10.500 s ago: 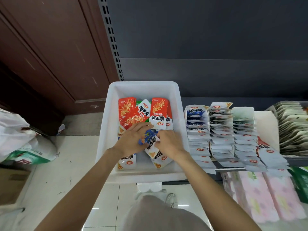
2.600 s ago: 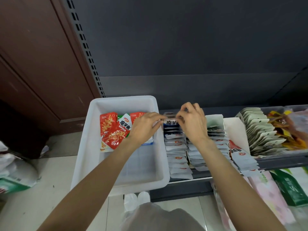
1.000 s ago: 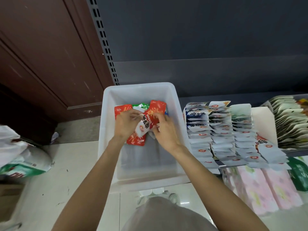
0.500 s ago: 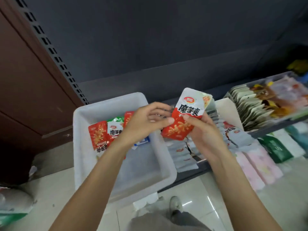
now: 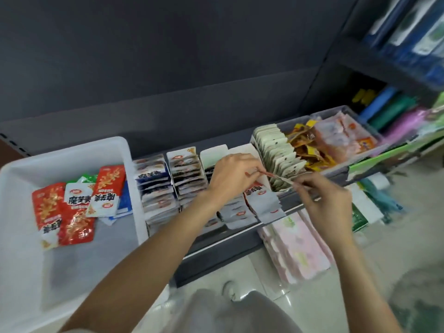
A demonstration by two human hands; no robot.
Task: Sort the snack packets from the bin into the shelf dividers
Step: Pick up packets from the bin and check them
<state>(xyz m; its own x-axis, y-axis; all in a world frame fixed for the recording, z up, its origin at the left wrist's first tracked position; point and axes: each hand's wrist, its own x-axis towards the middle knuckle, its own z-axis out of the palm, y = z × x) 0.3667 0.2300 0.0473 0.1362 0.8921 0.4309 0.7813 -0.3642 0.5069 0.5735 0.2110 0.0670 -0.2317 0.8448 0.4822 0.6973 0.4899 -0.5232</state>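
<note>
A white bin (image 5: 72, 152) at the left holds several red, green and blue snack packets (image 5: 79, 203). To its right the shelf dividers (image 5: 213, 152) carry rows of upright packets. My left hand (image 5: 230, 179) and my right hand (image 5: 324, 200) together pinch a red packet (image 5: 274, 175), seen edge-on, above the rightmost divider row, where a red-and-white packet (image 5: 258, 192) stands at the front. The left hand pinches its left end, the right hand its right end.
A grey tray (image 5: 365, 131) further right holds pale upright packets (image 5: 278, 152) and orange and yellow snacks (image 5: 331, 138). Pink tissue packs (image 5: 295, 246) lie on the lower shelf. Blue and green items fill shelves at the far right. White tiled floor lies below.
The view has swung right. Both hands have carried the red packet from beside the bin to the rightmost divider row and turned it edge-on.
</note>
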